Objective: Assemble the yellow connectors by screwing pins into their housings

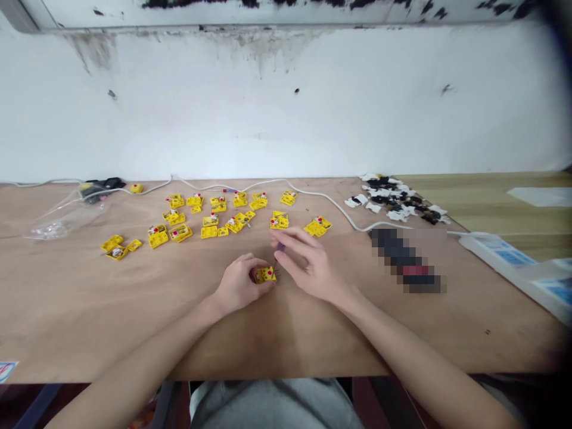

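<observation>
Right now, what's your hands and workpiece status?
Left hand gripping yellow casing. Right hand pinching purple-handled tool, close to casing. Other yellow pieces beyond both hands.

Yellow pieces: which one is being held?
The yellow piece in the left hand, nearest the table's front edge; the other yellow pieces lie farther back.

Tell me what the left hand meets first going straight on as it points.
Past the yellow case it holds, the left hand would probably meet the right hand first, or the thin tool held there; depth is unclear from this view.
</observation>
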Demonstrator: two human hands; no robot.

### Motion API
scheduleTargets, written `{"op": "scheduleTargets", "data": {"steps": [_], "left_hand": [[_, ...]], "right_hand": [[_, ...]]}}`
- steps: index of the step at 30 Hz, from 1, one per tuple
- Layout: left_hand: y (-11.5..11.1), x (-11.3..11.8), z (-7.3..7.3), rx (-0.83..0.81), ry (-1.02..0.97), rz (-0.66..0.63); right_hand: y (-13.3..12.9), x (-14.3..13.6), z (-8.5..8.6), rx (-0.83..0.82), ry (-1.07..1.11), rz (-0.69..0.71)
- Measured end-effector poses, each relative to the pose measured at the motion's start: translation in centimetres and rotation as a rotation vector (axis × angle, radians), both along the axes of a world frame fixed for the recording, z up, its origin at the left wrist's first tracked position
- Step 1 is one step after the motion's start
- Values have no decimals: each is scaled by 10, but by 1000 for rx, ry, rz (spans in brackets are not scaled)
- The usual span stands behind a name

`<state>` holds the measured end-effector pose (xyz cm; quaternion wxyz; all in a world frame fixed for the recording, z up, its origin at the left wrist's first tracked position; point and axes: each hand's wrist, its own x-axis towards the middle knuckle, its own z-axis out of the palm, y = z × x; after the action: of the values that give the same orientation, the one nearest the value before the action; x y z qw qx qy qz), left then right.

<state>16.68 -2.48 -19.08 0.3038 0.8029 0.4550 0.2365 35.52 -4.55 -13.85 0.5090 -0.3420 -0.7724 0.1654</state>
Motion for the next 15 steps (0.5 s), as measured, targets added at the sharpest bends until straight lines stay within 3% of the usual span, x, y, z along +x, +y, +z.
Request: {"op": "scheduleTargets", "data": {"steps": [2,6,10,15], "left_hand": [[0,0,-1,3,-3,3],[0,0,-2,9,-4,13],[0,0,-2,-10,-3,10],[1,0,-3,6,6,7]], "right_hand": [[1,1,0,-50,3,60],[3,3,3,8,-21,-5],[3,6,6,-75,-47,97],[3,9,5,5,-77,7]]}}
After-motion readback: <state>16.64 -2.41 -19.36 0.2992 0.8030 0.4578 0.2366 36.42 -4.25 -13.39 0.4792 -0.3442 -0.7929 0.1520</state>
